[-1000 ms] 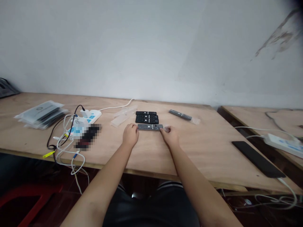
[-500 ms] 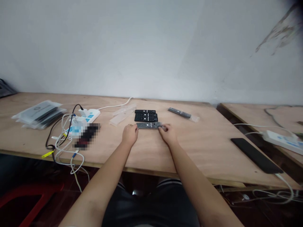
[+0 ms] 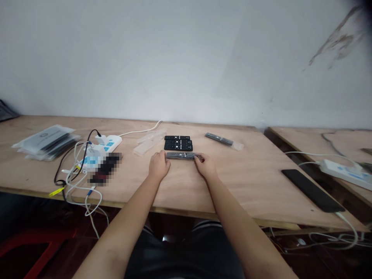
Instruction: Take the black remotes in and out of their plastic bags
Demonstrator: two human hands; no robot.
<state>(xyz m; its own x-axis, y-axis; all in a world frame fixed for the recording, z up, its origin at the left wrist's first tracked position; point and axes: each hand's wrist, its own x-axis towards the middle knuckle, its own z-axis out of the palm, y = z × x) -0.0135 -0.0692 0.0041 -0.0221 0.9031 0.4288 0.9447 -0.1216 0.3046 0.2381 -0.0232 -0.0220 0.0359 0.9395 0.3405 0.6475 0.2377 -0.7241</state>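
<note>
Between my two hands lies a dark remote control (image 3: 180, 155) in a clear plastic sleeve, its long side facing me. My left hand (image 3: 158, 166) is closed on its left end, and my right hand (image 3: 205, 166) pinches the sleeve at its right end. Just beyond it, bare black remotes (image 3: 178, 145) lie side by side with their buttons up. Farther right, another sleeved remote (image 3: 219, 139) rests at a slant, the loose end of its plastic pointing right. Flattened clear plastic sleeves (image 3: 148, 142) lie to the left of the black remotes.
On the left are a stack of flat plastic-bagged items (image 3: 45, 141), a white power strip (image 3: 112, 143) with tangled cables, and a pixelated dark object (image 3: 105, 168). A black phone (image 3: 312, 190) with a white cable lies at right. A second table (image 3: 328, 139) adjoins beyond a gap.
The sleeved remote between my hands has tilted slightly, its button face now less visible. Both hands keep their hold. The whole view has shifted a little.
</note>
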